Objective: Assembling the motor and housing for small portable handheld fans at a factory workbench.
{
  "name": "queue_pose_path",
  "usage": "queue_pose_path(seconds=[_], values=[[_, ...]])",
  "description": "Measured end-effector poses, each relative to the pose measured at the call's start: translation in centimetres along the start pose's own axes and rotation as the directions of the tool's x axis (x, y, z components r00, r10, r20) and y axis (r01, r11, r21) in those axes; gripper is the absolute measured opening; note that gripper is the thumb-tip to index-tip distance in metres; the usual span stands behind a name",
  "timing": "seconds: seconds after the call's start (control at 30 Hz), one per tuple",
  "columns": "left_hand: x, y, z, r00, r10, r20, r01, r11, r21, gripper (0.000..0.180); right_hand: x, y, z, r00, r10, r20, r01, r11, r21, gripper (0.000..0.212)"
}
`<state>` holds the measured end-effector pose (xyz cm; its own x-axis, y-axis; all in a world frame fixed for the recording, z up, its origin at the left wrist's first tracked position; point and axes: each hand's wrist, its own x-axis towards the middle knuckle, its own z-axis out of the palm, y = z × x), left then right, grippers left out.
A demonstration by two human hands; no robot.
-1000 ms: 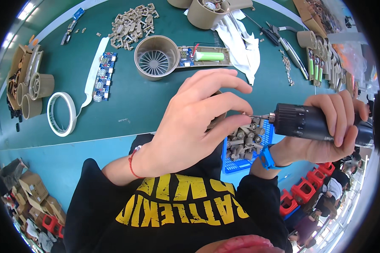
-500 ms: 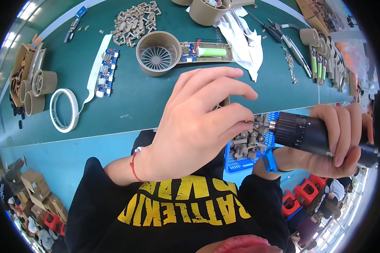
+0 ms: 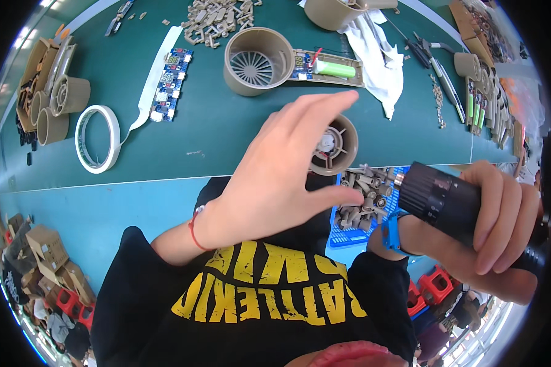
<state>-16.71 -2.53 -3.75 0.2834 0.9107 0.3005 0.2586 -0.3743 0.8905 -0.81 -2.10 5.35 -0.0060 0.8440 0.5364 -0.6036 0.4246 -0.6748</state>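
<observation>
My left hand (image 3: 269,168) hovers at the table's near edge, thumb and fingers spread apart and nothing visible in them. Its fingers partly cover a tan round housing (image 3: 349,144) with a small motor in its middle; whether they touch it I cannot tell. My right hand (image 3: 502,226) grips a black electric screwdriver (image 3: 438,192), its bit pointing left over a blue basket (image 3: 349,238) of small grey-tan parts (image 3: 364,211). Beyond my left hand lies a tan fan shell (image 3: 281,46) with a grille inside, its open handle holding a circuit board (image 3: 301,64) and a green battery (image 3: 333,68).
A tape roll (image 3: 79,144) and a strip of circuit boards (image 3: 170,85) lie on the left. Tan clips (image 3: 217,21) are heaped at the back. A white cloth (image 3: 382,76), a soldering iron (image 3: 447,88) and more handle shells (image 3: 493,107) sit on the right.
My left hand has opened, its thumb and fingers parting near the screwdriver bit. The screwdriver has drawn slightly right and tilted. The view has shifted, showing more of the round housing.
</observation>
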Motion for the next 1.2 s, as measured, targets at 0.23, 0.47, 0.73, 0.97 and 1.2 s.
queue_pose_path(seconds=[0.23,0.47,0.73,0.97,1.2], values=[[-0.4,-2.2,0.6,1.000,-0.013,-0.003,0.013,0.993,-0.117,0.074,0.4,3.4,-0.6,0.977,-0.203,-0.059,0.190,0.967,-0.168,0.023],[-0.7,-2.5,0.8,0.998,-0.015,-0.061,0.007,0.992,-0.123,0.069,0.7,3.7,-0.5,0.996,-0.035,0.079,0.055,0.962,-0.267,0.021],[-0.8,-2.8,1.1,0.995,-0.024,-0.093,0.010,0.989,-0.151,0.065,1.7,3.2,-2.2,0.979,0.089,0.185,-0.046,0.974,-0.222,0.021],[-0.8,-2.8,1.2,0.993,-0.009,-0.116,-0.013,0.982,-0.190,0.060,1.6,2.0,-3.5,0.977,0.128,0.173,-0.089,0.972,-0.216,0.013],[-0.8,-2.7,1.5,0.990,-0.031,-0.135,0.004,0.981,-0.192,0.058,2.0,3.9,0.6,0.968,0.223,0.118,-0.154,0.892,-0.426,0.012]])
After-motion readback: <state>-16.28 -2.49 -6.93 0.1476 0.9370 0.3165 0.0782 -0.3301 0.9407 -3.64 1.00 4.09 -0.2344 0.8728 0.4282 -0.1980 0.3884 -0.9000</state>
